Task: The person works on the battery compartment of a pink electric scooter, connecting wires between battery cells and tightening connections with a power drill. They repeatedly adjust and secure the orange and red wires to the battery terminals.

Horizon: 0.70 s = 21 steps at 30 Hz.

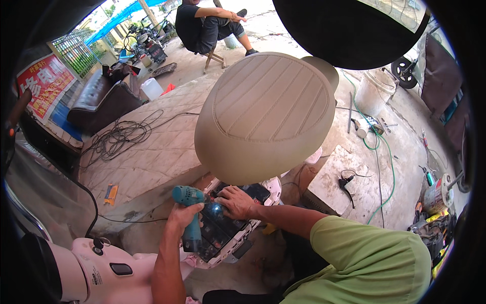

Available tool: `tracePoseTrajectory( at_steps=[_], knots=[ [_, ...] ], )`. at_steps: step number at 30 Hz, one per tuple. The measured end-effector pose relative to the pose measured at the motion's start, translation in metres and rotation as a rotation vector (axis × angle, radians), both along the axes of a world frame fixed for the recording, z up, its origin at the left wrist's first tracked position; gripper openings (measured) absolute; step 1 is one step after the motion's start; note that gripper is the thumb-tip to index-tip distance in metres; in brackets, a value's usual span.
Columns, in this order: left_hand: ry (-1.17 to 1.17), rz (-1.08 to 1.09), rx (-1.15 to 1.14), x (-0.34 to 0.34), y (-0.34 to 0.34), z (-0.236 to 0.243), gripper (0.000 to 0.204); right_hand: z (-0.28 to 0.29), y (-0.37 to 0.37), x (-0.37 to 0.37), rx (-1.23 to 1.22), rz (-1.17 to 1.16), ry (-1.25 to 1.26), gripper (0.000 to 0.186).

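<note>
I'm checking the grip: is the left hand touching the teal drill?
Touching. The head view shows the left hand wrapped around the teal drill, no gap between.

The seat (pixel 268 106) at one o'clock is covered in matt, stitched, leather-like material; at eight, the drill (pixel 186 195) is cased in plastic. Smooth plastic is shown by the scooter body (pixel 134 283) at seven, rough concrete by the paving (pixel 167 142) at nine.

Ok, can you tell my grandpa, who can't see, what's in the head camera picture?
The left hand grips a teal drill over black blocks in a pink scooter, with the right hand close beside it. A big tan seat stands beyond; farther back, a person sits on a low stool.
</note>
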State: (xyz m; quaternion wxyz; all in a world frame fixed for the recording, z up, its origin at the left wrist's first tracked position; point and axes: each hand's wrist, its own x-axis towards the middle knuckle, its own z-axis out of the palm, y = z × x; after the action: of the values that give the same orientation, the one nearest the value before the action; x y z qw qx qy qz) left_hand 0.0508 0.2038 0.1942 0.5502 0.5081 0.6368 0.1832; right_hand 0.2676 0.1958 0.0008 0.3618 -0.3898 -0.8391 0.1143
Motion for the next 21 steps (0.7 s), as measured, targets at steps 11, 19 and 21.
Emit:
tracePoseTrajectory(
  at_steps=[11,19,21],
  knots=[
    [-0.054,0.063,-0.022,-0.012,0.0,-0.017,0.032,0.002,0.001,0.002,0.014,0.004,-0.008,0.051],
    [-0.035,0.214,-0.033,-0.011,-0.034,-0.033,0.034,0.01,-0.001,0.005,-0.039,0.031,-0.057,0.056],
    [-0.063,0.218,0.089,-0.01,-0.053,-0.046,0.034,0.011,-0.001,0.005,-0.011,0.02,-0.053,0.058]
  ],
)
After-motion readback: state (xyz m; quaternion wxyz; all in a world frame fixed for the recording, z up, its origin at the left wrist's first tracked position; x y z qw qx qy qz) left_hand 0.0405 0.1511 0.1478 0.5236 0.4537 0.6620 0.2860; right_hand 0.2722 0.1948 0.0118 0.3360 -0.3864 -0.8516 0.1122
